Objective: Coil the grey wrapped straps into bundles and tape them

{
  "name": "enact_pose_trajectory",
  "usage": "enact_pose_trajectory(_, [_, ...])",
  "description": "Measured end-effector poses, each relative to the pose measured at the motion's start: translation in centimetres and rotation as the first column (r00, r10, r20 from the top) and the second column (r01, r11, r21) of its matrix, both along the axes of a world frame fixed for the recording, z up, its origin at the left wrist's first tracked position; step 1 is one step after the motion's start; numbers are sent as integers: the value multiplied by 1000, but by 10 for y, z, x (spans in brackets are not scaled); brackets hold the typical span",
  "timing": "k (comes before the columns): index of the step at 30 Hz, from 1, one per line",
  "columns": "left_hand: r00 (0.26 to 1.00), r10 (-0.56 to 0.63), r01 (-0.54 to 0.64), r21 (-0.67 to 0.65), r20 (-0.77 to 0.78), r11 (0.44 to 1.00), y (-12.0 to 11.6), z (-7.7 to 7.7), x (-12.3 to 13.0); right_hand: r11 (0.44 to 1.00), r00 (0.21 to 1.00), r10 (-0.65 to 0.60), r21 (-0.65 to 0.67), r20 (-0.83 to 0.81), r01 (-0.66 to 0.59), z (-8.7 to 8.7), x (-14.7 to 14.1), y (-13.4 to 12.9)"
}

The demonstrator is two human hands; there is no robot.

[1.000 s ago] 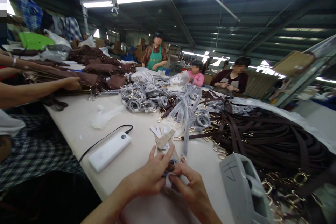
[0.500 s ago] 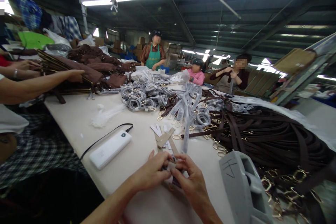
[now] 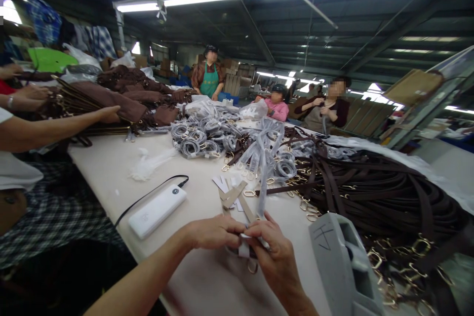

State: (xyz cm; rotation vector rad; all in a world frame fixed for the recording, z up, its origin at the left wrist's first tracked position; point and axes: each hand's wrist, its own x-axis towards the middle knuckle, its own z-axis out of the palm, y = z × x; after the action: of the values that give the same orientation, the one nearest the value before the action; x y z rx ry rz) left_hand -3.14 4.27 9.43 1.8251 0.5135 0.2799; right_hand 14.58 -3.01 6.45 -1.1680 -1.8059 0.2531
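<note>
A coiled strap, mostly hidden by my fingers, sits between my two hands over the near edge of the table; its gold metal ring (image 3: pixel 253 266) hangs out below. Around the coil is a white paper strip (image 3: pixel 243 248). My left hand (image 3: pixel 217 232) presses on the coil from the left with its fingers together. On the other side, my right hand (image 3: pixel 272 244) pinches the strip and strap between thumb and fingers. Just beyond my fingertips lie loose beige and white paper strips (image 3: pixel 233 193).
A white power bank (image 3: pixel 158 211) with a black cable lies to the left. A grey plastic holder (image 3: pixel 335 261) stands at right, beside piled dark brown straps (image 3: pixel 388 187). Plastic-wrapped coils (image 3: pixel 190 140) fill the middle. At left, a co-worker's hand (image 3: pixel 109 114) touches brown fabric pieces.
My hands have turned the coil, so the white strip and gold ring now show. My left fingers have straightened across it. The co-worker in the green apron has shifted left.
</note>
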Motion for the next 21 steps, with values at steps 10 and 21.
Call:
enact_pose_trajectory(10, [986, 105, -73, -232, 131, 970, -19, 4, 4, 962, 977, 24, 261, 211, -80, 26, 4, -3])
enact_pose_trajectory(21, [930, 354, -269, -479, 95, 836, -30, 6, 12, 978, 981, 91, 169, 170, -120, 28, 3, -5])
